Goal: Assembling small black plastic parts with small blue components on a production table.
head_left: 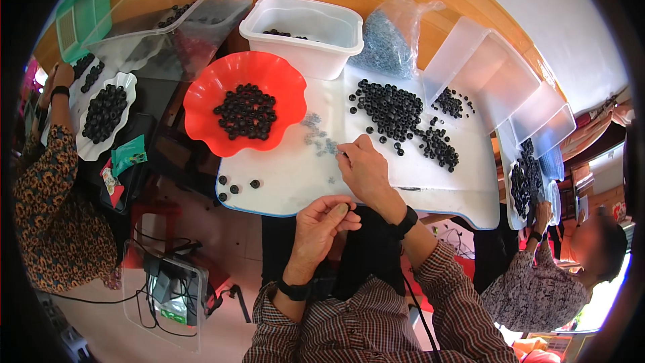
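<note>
My left hand [321, 226] is raised at the table's near edge, thumb and fingers pinched together; whatever is between them is too small or hidden. Farther forward, my right hand [366, 171] reaches over the white tabletop [289, 185], fingertips closed beside a scatter of tiny bluish-clear pieces [322, 142]. I cannot make out what those fingertips hold. Left of that scatter, a red wavy-rimmed bowl [201, 104] holds many small black round parts [245, 111]. Several loose black round parts [234, 189] lie near the table's left corner.
Beyond the right hand spreads a pile of black parts [390, 107]. A white tub [302, 57], a clear bag of bluish pieces [390, 40] and clear plastic bins [480, 70] line the back. Co-workers sit at left [60, 222] and right [537, 289].
</note>
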Tool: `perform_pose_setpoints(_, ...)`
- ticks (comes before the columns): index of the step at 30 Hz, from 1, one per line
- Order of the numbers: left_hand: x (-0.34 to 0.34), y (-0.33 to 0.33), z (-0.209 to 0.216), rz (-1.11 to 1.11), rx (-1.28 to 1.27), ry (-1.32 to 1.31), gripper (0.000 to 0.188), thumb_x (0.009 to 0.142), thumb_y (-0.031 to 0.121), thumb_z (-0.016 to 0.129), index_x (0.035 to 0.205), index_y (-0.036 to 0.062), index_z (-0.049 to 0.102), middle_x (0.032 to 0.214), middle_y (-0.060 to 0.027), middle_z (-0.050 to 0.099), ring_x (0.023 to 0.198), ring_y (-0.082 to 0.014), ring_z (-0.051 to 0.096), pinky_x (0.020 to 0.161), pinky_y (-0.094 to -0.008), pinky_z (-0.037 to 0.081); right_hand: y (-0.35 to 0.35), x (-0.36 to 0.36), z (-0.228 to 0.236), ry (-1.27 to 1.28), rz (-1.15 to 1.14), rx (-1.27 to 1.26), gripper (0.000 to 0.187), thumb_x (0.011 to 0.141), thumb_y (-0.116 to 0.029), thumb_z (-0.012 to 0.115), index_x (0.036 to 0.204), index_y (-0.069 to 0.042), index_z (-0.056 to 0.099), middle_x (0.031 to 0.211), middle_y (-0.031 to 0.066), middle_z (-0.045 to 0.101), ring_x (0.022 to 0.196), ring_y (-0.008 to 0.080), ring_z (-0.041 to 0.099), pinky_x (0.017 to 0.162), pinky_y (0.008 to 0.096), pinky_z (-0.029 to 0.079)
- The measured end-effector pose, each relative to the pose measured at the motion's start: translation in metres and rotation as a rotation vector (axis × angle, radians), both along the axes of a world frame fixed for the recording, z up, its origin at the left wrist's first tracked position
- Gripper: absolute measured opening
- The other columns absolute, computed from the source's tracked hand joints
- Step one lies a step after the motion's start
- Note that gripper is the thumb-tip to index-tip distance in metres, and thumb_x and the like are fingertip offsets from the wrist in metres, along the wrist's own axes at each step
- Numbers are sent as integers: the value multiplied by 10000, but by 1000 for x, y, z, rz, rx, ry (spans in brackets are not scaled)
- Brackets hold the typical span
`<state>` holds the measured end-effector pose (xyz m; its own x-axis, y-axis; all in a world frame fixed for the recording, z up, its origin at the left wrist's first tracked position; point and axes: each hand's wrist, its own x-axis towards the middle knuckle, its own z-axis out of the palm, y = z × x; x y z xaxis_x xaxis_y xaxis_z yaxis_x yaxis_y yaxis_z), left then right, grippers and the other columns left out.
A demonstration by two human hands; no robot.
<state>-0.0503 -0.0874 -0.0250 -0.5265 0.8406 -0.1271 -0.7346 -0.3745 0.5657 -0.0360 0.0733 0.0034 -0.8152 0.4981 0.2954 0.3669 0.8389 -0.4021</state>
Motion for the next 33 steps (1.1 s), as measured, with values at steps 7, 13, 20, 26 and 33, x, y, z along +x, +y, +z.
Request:
perform_pose_setpoints(7, 0, -2, 0, 6, -1, 9, 206, 966, 89, 557, 1131, -24, 606, 1017, -129, 678, 800, -171, 707, 675, -287, 577, 1, 1, 0, -4, -4, -62, 100, 834, -127, 648, 921, -89, 681, 892, 105, 562, 669, 254, 613, 607, 367, 492)
perform_pose_setpoints(13, 1, -1, -2, 9, 7, 21, 208, 967, 92, 555, 1128, -29, 606, 1015, -129, 681, 801, -167, 707, 687, -294, 584, 0, 7, 1, 71, 40, -78, 84, 844, -124, 636, 908, -88, 674, 886, 112, 550, 660, 281, 610, 600, 387, 496)
perform_pose_setpoints(20, 1, 1, -1, 12, -9, 26, 209, 966, 90, 554, 1128, -33, 604, 1004, -122, 681, 800, -161, 701, 693, -297, 588, -3, 6, -3, 80, 50, -40, 98, 840, -147, 667, 906, -76, 682, 869, 99, 561, 630, 263, 611, 588, 372, 500)
perform_pose_setpoints(26, 1, -1, 0, 18, -19, 20, 214, 971, 94, 548, 1129, -41, 601, 1001, -115, 672, 792, -152, 693, 705, -294, 590, -7, 4, -2, 4, 24, 7, 88, 849, -161, 651, 876, -77, 654, 901, 105, 545, 650, 305, 612, 593, 405, 504)
perform_pose_setpoints(33, 0, 0, 1, 123, 40, -45, 217, 978, 83, 533, 1132, -54, 597, 995, -122, 648, 808, -174, 681, 733, -300, 598, -10, 16, 6, 26, 94, -36, 70, 862, -90, 600, 907, -49, 635, 909, 130, 516, 733, 321, 609, 631, 407, 511)
